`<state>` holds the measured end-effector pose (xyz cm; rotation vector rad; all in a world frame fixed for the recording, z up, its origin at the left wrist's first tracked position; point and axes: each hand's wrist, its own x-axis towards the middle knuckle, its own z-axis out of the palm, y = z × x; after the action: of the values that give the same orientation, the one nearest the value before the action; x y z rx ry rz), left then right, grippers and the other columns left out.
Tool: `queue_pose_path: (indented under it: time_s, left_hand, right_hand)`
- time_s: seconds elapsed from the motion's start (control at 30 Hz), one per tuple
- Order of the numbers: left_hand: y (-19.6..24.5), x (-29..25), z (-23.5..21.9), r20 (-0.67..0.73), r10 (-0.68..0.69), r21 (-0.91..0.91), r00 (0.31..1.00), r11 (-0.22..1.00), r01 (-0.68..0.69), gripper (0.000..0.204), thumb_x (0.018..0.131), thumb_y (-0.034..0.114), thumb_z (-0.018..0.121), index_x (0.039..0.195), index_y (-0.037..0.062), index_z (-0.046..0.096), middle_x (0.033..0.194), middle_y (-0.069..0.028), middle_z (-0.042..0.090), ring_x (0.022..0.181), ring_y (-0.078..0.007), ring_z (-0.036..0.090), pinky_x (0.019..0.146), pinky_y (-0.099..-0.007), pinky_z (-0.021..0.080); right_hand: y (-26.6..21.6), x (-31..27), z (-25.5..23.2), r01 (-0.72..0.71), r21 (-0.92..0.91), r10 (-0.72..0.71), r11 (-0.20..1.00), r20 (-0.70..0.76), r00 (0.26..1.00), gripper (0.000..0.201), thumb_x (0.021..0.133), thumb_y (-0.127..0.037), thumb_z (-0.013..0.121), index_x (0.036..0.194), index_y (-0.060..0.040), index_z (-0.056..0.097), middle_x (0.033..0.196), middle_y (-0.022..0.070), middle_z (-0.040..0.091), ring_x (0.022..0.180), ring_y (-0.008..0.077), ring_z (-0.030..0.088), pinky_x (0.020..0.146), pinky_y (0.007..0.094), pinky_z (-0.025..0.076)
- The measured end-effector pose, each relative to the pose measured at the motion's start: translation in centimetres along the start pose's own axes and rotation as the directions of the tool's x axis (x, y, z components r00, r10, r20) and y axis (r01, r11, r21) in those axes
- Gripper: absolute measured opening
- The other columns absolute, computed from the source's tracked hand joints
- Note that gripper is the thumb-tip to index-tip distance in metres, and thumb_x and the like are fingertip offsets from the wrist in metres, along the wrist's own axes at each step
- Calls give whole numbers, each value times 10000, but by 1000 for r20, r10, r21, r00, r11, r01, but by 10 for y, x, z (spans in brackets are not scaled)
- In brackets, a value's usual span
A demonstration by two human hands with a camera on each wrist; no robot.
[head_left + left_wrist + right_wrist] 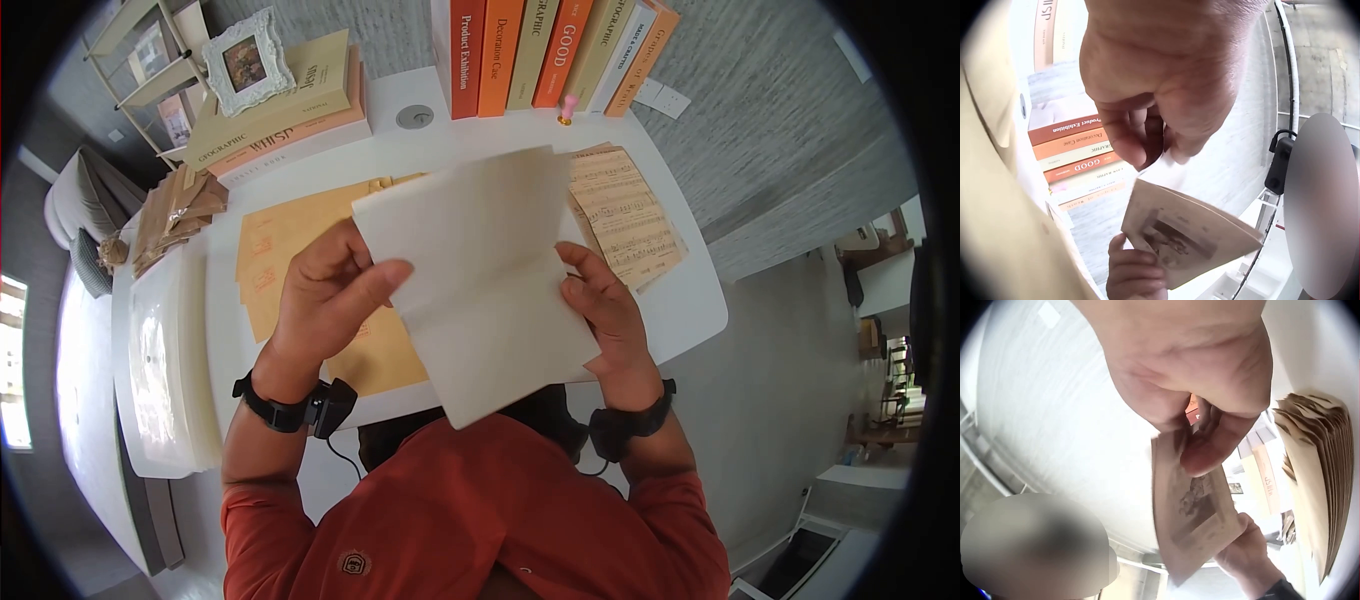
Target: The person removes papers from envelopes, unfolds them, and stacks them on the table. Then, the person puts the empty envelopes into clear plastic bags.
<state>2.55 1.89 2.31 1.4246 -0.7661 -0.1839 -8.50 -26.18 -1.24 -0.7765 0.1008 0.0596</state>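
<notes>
A: Where does the paper piece lie in the scene?
B: It is held above the white table, between the two hands and in front of the red shirt. Its pale, plain face shows in the head view; the wrist views show a printed picture on another face.
A: And the fingers?
B: The left hand pinches the left edge, thumb against the paper and fingers bent. The right hand pinches the right edge between thumb and bent fingers. How the remaining fingertips lie behind the paper, one cannot tell.
A: Which items occupy the left side?
B: Tan envelopes with red marks lie partly beneath the left hand. Farther left are brown paper packets, with a glossy, clear-covered stack nearer the person. At the far left, an ornate white frame leans on stacked books.
A: And the far and right sides?
B: A row of upright books stands at the far side, a small pink-handled object just before it. A grey disc lies to the left of the row. Sheets printed with music lie at the right, beyond the right hand.
</notes>
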Motion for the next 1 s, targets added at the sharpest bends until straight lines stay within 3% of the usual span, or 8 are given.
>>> queue_pose_path:
  time_s: [0.3, 0.4, 0.53, 0.6, 0.7, 0.73, 0.8, 1.0]
  left_hand:
    - [7, 15, 16, -234, -291, -34, 928, 956, 291, 524, 967, 3, 596, 1466, 100, 470, 798, 58, 502, 652, -4, 457, 539, -192, 398]
    - [6, 14, 14, -157, -408, -1, 899, 911, 413, 369, 976, 33, 604, 1340, 93, 601, 754, 78, 418, 635, -1, 426, 549, -204, 379]
    - [2, 12, 24, -123, -447, -35, 886, 894, 446, 241, 992, 76, 613, 1227, 67, 661, 759, 74, 407, 636, -7, 454, 586, -197, 414]
    - [2, 11, 28, -56, -452, -58, 890, 892, 449, 250, 1001, 86, 610, 1247, 58, 638, 772, 65, 440, 643, -11, 481, 604, -182, 425]
    - [4, 4, 27, 11, -437, 30, 899, 899, 437, 383, 950, 156, 696, 1304, 53, 592, 920, -24, 578, 798, -125, 621, 731, -259, 517]
    - [5, 1, 25, 72, -292, 310, 954, 915, 257, 469, 909, 203, 736, 1323, 56, 574, 1026, -70, 579, 909, -184, 615, 804, -313, 514]
    - [9, -8, 20, 304, -54, 718, 951, 669, -192, 649, 825, 298, 817, 1362, 61, 539, 1239, -161, 579, 1131, -302, 604, 949, -419, 509]
    - [10, -23, 33, 295, -273, 838, 916, 534, -111, 941, 656, 429, 896, 1423, 85, 473, 1454, -226, 414, 1342, -426, 418, 1146, -493, 343]
  right_hand:
    - [-22, -14, 11, 360, -405, -309, 840, 188, 932, 478, 891, 91, 544, 1363, 15, 546, 1028, 96, 675, 873, 125, 639, 770, 246, 511]
    - [-20, -11, 18, 538, -608, -473, 584, 284, 834, 432, 898, 59, 604, 1327, 8, 583, 1157, 123, 642, 960, 153, 640, 832, 280, 524]
    - [-39, -2, 2, 656, -749, -410, -100, 631, 658, 350, 954, -52, 653, 1287, 20, 570, 1297, 139, 571, 1119, 183, 606, 930, 324, 513]
    - [-44, 2, 6, 685, -726, -500, -59, 616, 609, 313, 981, -100, 637, 1260, 21, 560, 1261, 119, 576, 1081, 162, 591, 916, 315, 502]
    - [-67, -4, 3, 649, -683, -742, 336, 232, 629, 247, 1031, -164, 580, 1201, 15, 560, 1141, 65, 622, 982, 118, 576, 871, 291, 483]
    - [-82, -4, 2, 641, -679, -782, 358, 157, 603, 239, 1048, -185, 561, 1181, 12, 560, 1101, 48, 637, 948, 103, 571, 856, 282, 477]
    - [-114, 1, -5, 602, -715, -820, 356, 70, 568, 225, 1047, -187, 563, 1160, 8, 571, 1054, 38, 643, 893, 96, 571, 797, 268, 480]
    - [-170, 31, -91, 118, -979, -569, 165, 3, 822, 182, 1028, -158, 568, 1101, 6, 600, 943, 32, 661, 825, 85, 576, 770, 253, 479]
